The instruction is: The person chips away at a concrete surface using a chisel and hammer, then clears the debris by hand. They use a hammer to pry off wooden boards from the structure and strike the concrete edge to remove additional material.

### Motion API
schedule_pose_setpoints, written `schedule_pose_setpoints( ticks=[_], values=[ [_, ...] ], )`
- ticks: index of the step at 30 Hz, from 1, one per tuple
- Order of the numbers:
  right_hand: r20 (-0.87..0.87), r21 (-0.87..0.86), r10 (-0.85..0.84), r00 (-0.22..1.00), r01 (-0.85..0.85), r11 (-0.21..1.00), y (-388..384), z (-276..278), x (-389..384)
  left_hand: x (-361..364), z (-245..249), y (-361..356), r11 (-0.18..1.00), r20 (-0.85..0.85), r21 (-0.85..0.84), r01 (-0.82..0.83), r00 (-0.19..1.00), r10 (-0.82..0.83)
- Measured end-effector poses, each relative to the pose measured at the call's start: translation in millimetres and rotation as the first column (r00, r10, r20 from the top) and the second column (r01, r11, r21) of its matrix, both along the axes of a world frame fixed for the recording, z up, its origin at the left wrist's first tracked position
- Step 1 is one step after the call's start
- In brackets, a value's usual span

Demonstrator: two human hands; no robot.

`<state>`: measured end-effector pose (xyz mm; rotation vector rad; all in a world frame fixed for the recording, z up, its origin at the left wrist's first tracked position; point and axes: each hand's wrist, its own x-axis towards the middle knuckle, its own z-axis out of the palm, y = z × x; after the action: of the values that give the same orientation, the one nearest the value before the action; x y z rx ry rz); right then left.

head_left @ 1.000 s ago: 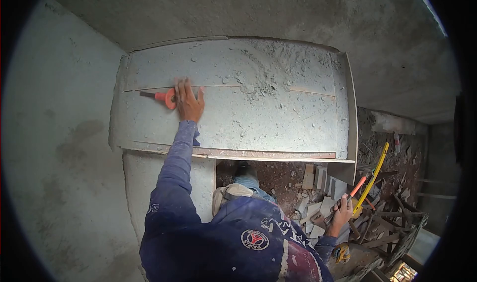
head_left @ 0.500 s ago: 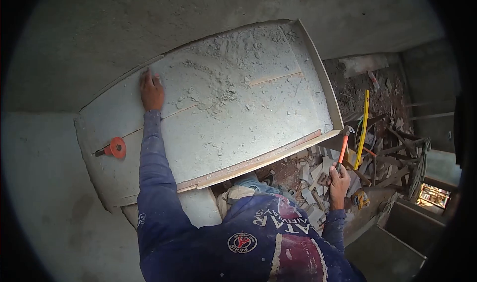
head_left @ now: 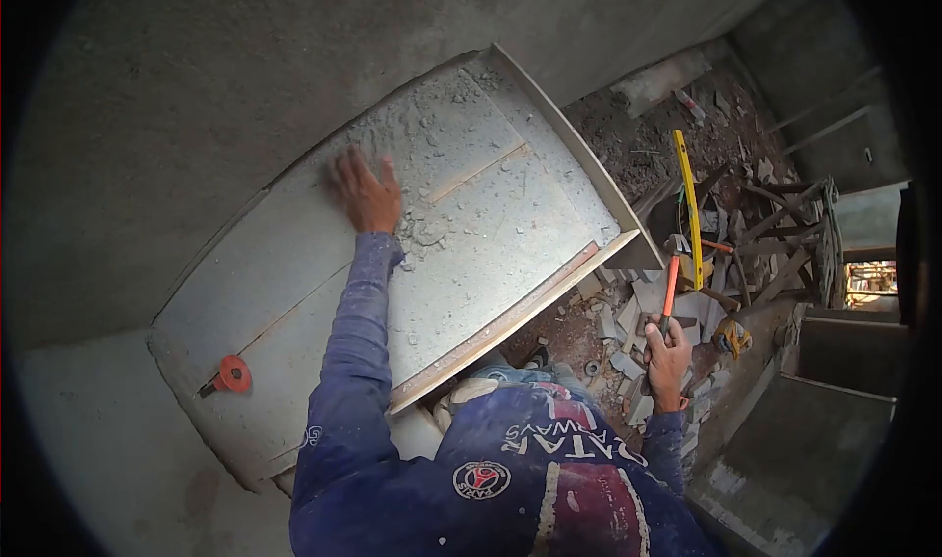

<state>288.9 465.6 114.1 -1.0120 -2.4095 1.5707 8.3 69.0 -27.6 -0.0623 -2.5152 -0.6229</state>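
My left hand point(head_left: 369, 194) lies with fingers spread on a dusty pale slab point(head_left: 471, 282), at the edge of the grey rubble point(head_left: 432, 130) scattered over it. Its fingertips are slightly blurred. In my right hand point(head_left: 667, 369) is a hammer point(head_left: 672, 287), gripped by the dark lower end of its orange handle, head up, beyond the slab's near right corner. A chisel with a round orange-red hand guard point(head_left: 234, 373) rests on the left part of the slab, away from both hands.
Raised edging point(head_left: 564, 135) runs along the slab's right side, and a concrete wall point(head_left: 196, 145) borders its far side. Right of it are a yellow spirit level point(head_left: 690, 213), broken tile pieces point(head_left: 628, 366) and a heap of wooden frames point(head_left: 785, 223).
My left hand has slid rightward over the slab to the rubble. The hammer stays in my right hand. The view has turned, so the slab appears more tilted.
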Motion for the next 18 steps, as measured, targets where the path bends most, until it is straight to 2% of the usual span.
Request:
schedule_pose_setpoints(
  ticks=[1,2,3,5,6,7,8,9,11,12,14,18],
  values=[
    [0.014,0.015,-0.032,0.999,0.032,0.999,-1,4,6,-14,-7,-4,0.968,0.049,-0.079,-0.239,0.969,0.243],
    [-0.014,0.011,-0.037,0.999,0.037,0.999,5,0,14,-26,-15,-2,0.873,0.081,-0.171,-0.458,0.876,0.475],
    [-0.010,0.016,-0.054,0.999,0.054,0.998,9,-2,19,-37,-21,6,0.881,0.087,-0.169,-0.442,0.883,0.460],
    [-0.006,0.046,-0.094,0.996,0.095,0.994,11,-4,28,-54,-31,19,0.985,0.060,0.031,-0.168,0.984,0.166],
    [-0.006,0.048,-0.103,0.995,0.104,0.993,10,-5,31,-57,-26,25,0.987,0.060,0.033,-0.159,0.986,0.157],
    [0.012,0.053,-0.119,0.993,0.118,0.992,10,-5,33,-60,-20,31,0.990,0.124,0.123,0.070,0.989,-0.086],
    [0.029,0.058,-0.137,0.990,0.135,0.989,10,-5,34,-65,-14,37,0.931,0.164,0.224,0.289,0.930,-0.329],
    [0.024,0.061,-0.151,0.988,0.149,0.987,10,-5,35,-75,-11,41,0.926,0.159,0.226,0.303,0.926,-0.342],
    [0.075,0.100,-0.128,0.989,0.120,0.988,9,1,40,-104,-10,48,0.838,0.164,0.223,0.497,0.829,-0.535],
    [0.075,0.107,-0.142,0.987,0.133,0.985,8,4,40,-119,-9,56,0.830,0.160,0.229,0.508,0.821,-0.547],
    [0.110,0.106,-0.147,0.983,0.136,0.985,5,10,36,-154,-7,72,0.781,0.192,0.029,0.624,0.763,-0.617],
    [0.081,0.148,-0.143,0.986,0.130,0.980,5,17,34,-202,-8,111,0.685,0.258,-0.037,0.727,0.670,-0.697]
  ],
)
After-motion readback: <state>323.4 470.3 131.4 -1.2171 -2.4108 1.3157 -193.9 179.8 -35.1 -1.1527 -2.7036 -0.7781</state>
